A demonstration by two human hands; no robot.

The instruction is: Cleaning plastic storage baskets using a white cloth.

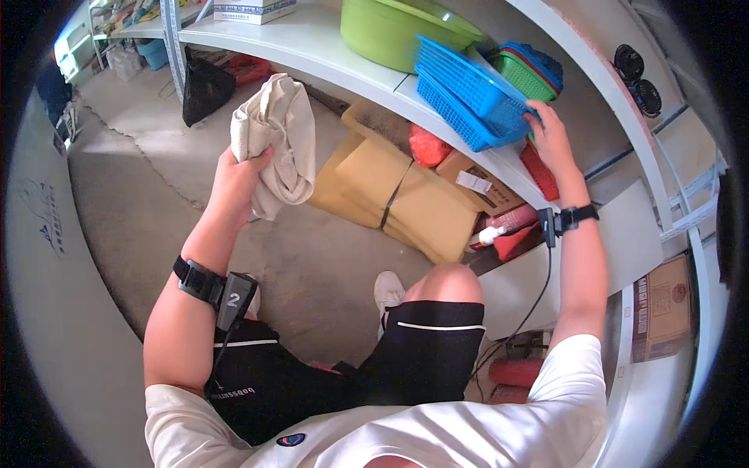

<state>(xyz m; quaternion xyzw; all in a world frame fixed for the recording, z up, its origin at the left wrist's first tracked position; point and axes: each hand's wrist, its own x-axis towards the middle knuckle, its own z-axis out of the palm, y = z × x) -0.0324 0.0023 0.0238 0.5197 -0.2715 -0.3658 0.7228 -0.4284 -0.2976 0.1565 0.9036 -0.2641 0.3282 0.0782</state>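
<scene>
My left hand (235, 182) is wrapped around a folded beige cloth (287, 137), thumb on top, held up in the air over the floor. With the fingers of my right hand (553, 137) I grip the right-end rim of a blue plastic basket (485, 90). Directly under it sits a second blue basket (447, 111), apparently nested with it, both tilted at the front edge of a white shelf (304, 47). Behind my right hand are stacked green, red and blue baskets (526, 73). Part of a red basket (538, 172) shows below that hand.
A large green basin (398, 29) and a white box (254, 10) stand on the shelf. Below are strapped yellow sheets (409, 193), a cardboard box (483, 181), a red plastic bag (430, 143) and a white bottle (488, 236). A black bag (205, 88) hangs by the shelf post.
</scene>
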